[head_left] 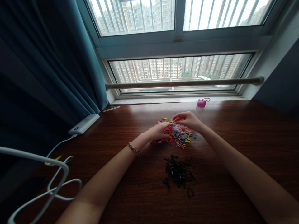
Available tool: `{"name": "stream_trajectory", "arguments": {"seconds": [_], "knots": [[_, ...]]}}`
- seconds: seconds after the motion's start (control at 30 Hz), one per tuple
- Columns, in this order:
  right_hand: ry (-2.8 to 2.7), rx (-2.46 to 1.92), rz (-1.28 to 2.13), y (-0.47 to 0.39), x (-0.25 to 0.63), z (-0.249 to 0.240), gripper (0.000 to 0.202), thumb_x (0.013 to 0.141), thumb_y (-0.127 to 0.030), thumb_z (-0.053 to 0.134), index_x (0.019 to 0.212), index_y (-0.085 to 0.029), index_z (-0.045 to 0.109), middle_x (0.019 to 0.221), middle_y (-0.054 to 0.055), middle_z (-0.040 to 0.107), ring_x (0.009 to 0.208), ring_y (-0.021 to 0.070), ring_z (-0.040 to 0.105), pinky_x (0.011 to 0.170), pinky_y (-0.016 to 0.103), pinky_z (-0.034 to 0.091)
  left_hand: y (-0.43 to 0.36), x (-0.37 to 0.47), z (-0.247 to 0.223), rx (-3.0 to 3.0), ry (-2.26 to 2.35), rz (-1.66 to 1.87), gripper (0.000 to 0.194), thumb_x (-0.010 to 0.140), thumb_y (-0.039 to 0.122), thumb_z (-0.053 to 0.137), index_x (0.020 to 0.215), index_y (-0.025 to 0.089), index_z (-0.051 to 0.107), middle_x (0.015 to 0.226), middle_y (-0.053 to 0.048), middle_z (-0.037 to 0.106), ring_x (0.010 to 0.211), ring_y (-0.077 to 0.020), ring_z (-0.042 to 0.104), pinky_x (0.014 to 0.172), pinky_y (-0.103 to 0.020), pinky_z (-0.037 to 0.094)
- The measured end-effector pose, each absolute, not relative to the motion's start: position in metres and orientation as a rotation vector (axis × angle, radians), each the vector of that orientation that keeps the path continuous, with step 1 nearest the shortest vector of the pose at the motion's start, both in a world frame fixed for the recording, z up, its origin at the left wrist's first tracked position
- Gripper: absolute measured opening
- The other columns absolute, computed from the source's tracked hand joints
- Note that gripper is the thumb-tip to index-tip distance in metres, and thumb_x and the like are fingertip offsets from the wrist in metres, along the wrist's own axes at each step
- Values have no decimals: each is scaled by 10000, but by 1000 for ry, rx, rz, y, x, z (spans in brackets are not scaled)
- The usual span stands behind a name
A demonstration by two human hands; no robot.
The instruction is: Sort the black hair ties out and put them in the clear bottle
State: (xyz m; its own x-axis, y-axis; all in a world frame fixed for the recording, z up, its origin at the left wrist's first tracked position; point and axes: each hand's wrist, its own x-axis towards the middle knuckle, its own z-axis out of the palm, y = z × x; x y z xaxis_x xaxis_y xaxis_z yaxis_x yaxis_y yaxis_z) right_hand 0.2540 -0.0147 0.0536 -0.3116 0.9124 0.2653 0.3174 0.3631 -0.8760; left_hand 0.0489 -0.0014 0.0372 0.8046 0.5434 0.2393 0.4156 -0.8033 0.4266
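Note:
A heap of small colourful loops (179, 132), in pink, yellow, blue, red and other colours, lies on the brown wooden table; their exact kind is too small to make out. Over the left side of it lies my left hand (161, 130), its thumb apart from its fingers, and a braided bracelet circles that wrist. My right hand (188, 119) reaches across the heap's far edge, fingers bent and slightly apart, close to the left fingertips. Nothing shows in either hand. Nearer to me sits a separate pile of small black loops (179, 171), with one loop (190, 192) lying apart.
Behind my right hand stands a clear bottle with a pink cap (201, 104). At the left are a white power bank (84, 124) and a looping white cable (63, 169). A blue curtain (70, 56) hangs beside the barred window, with a rail (184, 83) across it.

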Motion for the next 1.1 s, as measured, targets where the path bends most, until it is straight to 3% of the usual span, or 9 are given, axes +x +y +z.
{"name": "stream_trajectory", "arguments": {"seconds": [0.27,0.47,0.63,0.7,0.87,1.0,1.1], "knots": [[-2111,-1499,641,-14,269,63,201,655,-183,668,848,-140,707,795,65,695,736,196,638,663,256,492,9,41,37,2585,802,525,306,698,200,616,1000,154,606,884,-46,660,793,-164,601,721,-252,456],[-2389,-1543,472,-17,260,44,507,505,-316,776,990,-205,676,952,58,666,882,247,601,742,276,465,30,20,39,2511,1033,656,274,732,187,540,999,160,598,819,-31,665,740,-145,610,703,-244,469],[-2211,-1576,432,-14,251,29,270,592,-167,688,861,-168,711,791,43,683,722,184,620,632,222,460,39,7,40,2545,1240,683,295,754,170,475,1029,158,584,849,-52,671,743,-162,625,703,-265,486],[-2095,-1537,468,-12,252,30,199,616,-175,678,811,-160,713,760,37,684,681,167,619,601,211,457,38,8,41,2594,1265,677,311,752,131,443,1025,152,589,907,-67,667,818,-176,623,762,-284,482],[-1835,-1412,558,-7,258,37,194,672,-282,657,804,-146,695,725,52,682,635,173,624,562,238,477,22,23,47,2717,910,721,339,743,60,426,1009,162,610,1051,-69,620,968,-168,575,879,-294,443],[-1716,-1345,607,0,263,35,190,681,-252,645,822,-127,670,763,78,686,691,194,638,595,264,504,4,43,47,2729,470,506,298,782,129,498,1047,211,606,1076,-59,615,994,-160,563,876,-280,433],[-1692,-1329,648,4,266,33,180,695,-239,624,832,-128,660,773,78,686,703,196,643,610,271,514,0,51,42,2797,483,396,239,774,181,549,997,213,629,1009,-61,633,908,-169,589,813,-273,444]]}}
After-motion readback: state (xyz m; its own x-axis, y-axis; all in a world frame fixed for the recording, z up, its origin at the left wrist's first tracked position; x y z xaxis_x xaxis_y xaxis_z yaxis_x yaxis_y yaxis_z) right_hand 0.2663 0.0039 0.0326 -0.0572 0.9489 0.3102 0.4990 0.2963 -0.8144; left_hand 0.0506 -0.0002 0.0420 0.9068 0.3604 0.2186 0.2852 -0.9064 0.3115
